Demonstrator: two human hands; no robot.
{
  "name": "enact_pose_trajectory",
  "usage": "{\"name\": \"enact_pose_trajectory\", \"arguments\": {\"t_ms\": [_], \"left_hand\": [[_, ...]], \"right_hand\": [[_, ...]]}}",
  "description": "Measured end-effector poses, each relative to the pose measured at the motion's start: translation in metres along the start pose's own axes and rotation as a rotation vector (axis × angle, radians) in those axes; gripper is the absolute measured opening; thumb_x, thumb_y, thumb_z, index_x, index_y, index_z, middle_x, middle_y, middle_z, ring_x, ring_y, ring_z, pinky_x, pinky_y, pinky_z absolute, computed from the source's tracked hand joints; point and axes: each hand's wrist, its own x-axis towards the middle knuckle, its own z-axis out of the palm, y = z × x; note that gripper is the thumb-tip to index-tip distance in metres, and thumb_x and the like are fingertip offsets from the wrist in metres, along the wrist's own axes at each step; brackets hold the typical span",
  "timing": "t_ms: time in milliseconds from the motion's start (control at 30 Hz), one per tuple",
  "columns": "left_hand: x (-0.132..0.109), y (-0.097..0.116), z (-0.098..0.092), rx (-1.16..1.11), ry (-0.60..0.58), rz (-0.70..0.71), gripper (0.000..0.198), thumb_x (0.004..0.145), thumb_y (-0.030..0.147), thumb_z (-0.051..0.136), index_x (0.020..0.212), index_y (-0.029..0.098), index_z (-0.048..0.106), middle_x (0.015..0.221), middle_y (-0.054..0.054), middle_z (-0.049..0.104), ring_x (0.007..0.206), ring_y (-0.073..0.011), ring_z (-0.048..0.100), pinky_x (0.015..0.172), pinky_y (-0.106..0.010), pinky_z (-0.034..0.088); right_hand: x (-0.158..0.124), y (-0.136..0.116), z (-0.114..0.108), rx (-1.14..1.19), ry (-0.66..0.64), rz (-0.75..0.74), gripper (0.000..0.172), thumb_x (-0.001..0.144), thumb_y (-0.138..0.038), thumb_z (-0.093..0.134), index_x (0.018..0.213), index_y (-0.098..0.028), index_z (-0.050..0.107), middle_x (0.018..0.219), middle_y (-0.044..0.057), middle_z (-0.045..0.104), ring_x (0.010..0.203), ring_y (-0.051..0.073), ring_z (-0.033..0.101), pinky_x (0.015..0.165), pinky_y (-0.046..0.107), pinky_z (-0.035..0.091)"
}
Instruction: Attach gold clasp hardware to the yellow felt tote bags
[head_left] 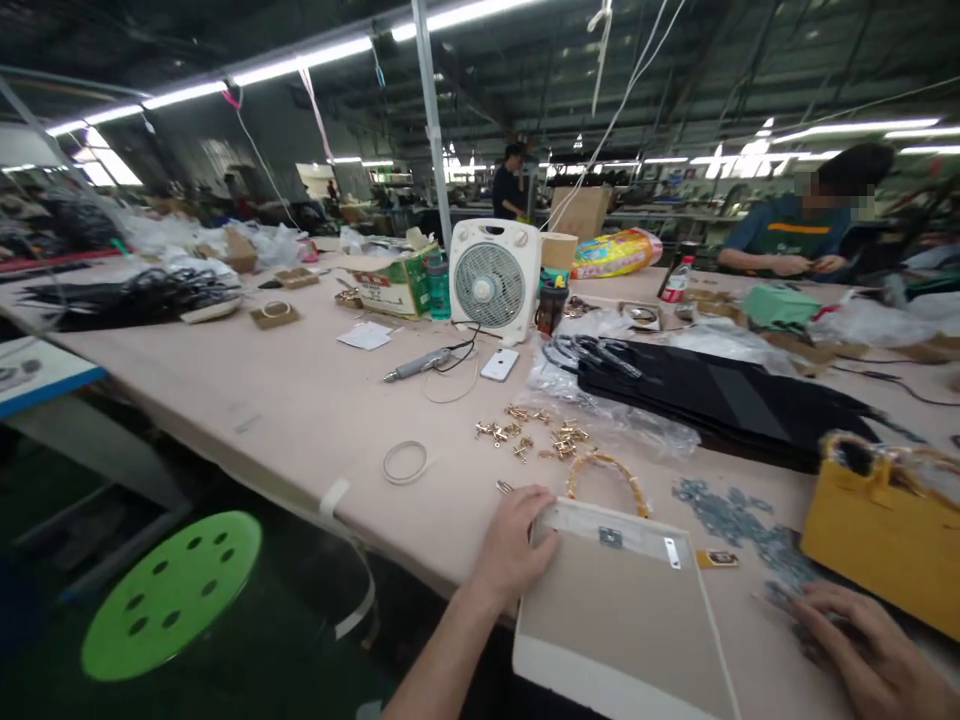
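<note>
"Forearm (442, 655), left side: pose?"

"Enters from below, slanting up and to the right. Left hand (517, 540) is bent over the far left corner of a beige panel (615, 610); fingers curl along the outer edge, thumb lies against the inner face."

"State of that grip?"

"Closed on the panel, edge pinched between thumb and fingers. Panel sits at the front of the bench (300, 430), between the two hands. Near its far edge: a dark square plate (610, 538) and a silver strip (672, 553)."

"Right hand (862, 635)?"

"Comes in at lower right, back of hand up, fingers bent and pointing left. Held over the near end of the scattered grey metal pieces (724, 510), well apart from the panel. Blurred; cannot tell whether the fingertips pinch a piece or are spread."

"Surroundings?"

"Yellow bag (885, 530) just beyond the right hand. Small yellow tag (718, 559) beside the panel's right edge. Curved handle (626, 476) just past the panel's far edge, gold fittings (570, 437) past that. White phone (500, 364) and grey hand tool (420, 364) farther back, before a fan (491, 285)."
</note>
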Motion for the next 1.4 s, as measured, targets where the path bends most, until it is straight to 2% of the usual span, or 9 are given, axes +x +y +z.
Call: {"name": "enact_pose_trajectory", "arguments": {"t_ms": [100, 167, 300, 467, 533, 733, 933, 1100, 1400], "left_hand": [[0.004, -0.002, 0.003, 0.006, -0.037, -0.013, 0.041, 0.079, 0.018, 0.082, 0.119, 0.025, 0.076, 0.134, -0.010, 0.066, 0.128, -0.0286, 0.059, 0.115, -0.051, 0.046], [0.007, -0.004, 0.004, 0.011, -0.044, -0.005, 0.036, 0.080, 0.019, 0.083, 0.114, 0.025, 0.078, 0.131, -0.009, 0.067, 0.126, -0.0277, 0.059, 0.114, -0.050, 0.046], [0.012, -0.006, 0.002, 0.015, -0.045, 0.104, 0.026, 0.082, 0.017, 0.083, 0.107, 0.023, 0.077, 0.125, -0.008, 0.070, 0.123, -0.0266, 0.057, 0.112, -0.048, 0.045], [0.014, -0.004, 0.000, 0.009, -0.070, 0.148, 0.020, 0.084, 0.013, 0.080, 0.101, 0.021, 0.073, 0.123, -0.007, 0.072, 0.118, -0.0258, 0.058, 0.107, -0.046, 0.047], [0.014, -0.003, 0.001, 0.008, -0.055, 0.133, 0.018, 0.084, 0.012, 0.079, 0.098, 0.021, 0.073, 0.121, -0.007, 0.073, 0.116, -0.0257, 0.060, 0.105, -0.045, 0.048], [0.013, -0.003, 0.004, -0.016, -0.010, 0.113, 0.015, 0.084, 0.012, 0.077, 0.094, 0.023, 0.075, 0.117, -0.006, 0.075, 0.113, -0.0254, 0.062, 0.102, -0.044, 0.051], [0.011, -0.011, 0.005, -0.005, -0.021, 0.095, 0.019, 0.085, 0.019, 0.080, 0.103, 0.025, 0.076, 0.125, -0.006, 0.074, 0.121, -0.0260, 0.063, 0.109, -0.046, 0.049], [0.013, -0.015, 0.005, 0.030, -0.037, 0.051, 0.053, 0.072, 0.029, 0.093, 0.120, 0.023, 0.072, 0.128, -0.008, 0.073, 0.123, -0.0281, 0.064, 0.110, -0.047, 0.051], [0.013, -0.014, 0.006, 0.025, -0.027, 0.057, 0.042, 0.076, 0.034, 0.091, 0.114, 0.024, 0.077, 0.125, -0.009, 0.075, 0.122, -0.0275, 0.066, 0.110, -0.046, 0.051]], "right_hand": [[-0.001, -0.057, 0.004, 0.048, 0.142, 0.150, 0.054, 0.076, -0.079, 0.066, 0.095, -0.029, 0.074, 0.095, 0.012, 0.077, 0.084, 0.033, 0.072, 0.070, 0.045, 0.057], [0.001, -0.100, 0.014, 0.094, 0.135, 0.139, 0.057, 0.079, -0.073, 0.066, 0.112, -0.027, 0.074, 0.100, 0.009, 0.077, 0.083, 0.029, 0.070, 0.070, 0.040, 0.056], [0.009, -0.179, 0.051, 0.270, -0.035, -0.030, 0.043, 0.089, -0.063, 0.066, 0.104, -0.024, 0.076, 0.101, 0.008, 0.074, 0.090, 0.024, 0.068, 0.078, 0.032, 0.055], [0.014, -0.239, 0.108, 0.601, -0.347, 0.070, 0.043, 0.093, -0.059, 0.067, 0.110, -0.019, 0.066, 0.084, 0.007, 0.073, 0.073, 0.021, 0.069, 0.071, 0.033, 0.059], [0.014, -0.248, 0.127, 0.616, -0.410, 0.070, 0.041, 0.094, -0.059, 0.067, 0.107, -0.020, 0.065, 0.087, 0.008, 0.074, 0.077, 0.022, 0.071, 0.074, 0.035, 0.060], [0.016, -0.248, 0.157, 0.392, -0.386, -0.153, 0.031, 0.096, -0.052, 0.065, 0.098, -0.022, 0.072, 0.096, 0.008, 0.075, 0.093, 0.026, 0.069, 0.086, 0.038, 0.055], [0.016, -0.239, 0.160, 0.362, -0.401, -0.121, 0.027, 0.097, -0.047, 0.064, 0.100, -0.022, 0.072, 0.100, 0.008, 0.076, 0.095, 0.027, 0.069, 0.090, 0.040, 0.053], [0.017, -0.239, 0.155, 0.377, -0.449, -0.158, 0.021, 0.096, -0.042, 0.066, 0.096, -0.023, 0.075, 0.103, 0.007, 0.075, 0.099, 0.027, 0.068, 0.094, 0.040, 0.052], [0.012, -0.242, 0.165, 0.179, -0.394, -0.301, 0.015, 0.096, -0.034, 0.066, 0.095, -0.025, 0.078, 0.101, 0.008, 0.075, 0.101, 0.027, 0.068, 0.095, 0.041, 0.052]]}}
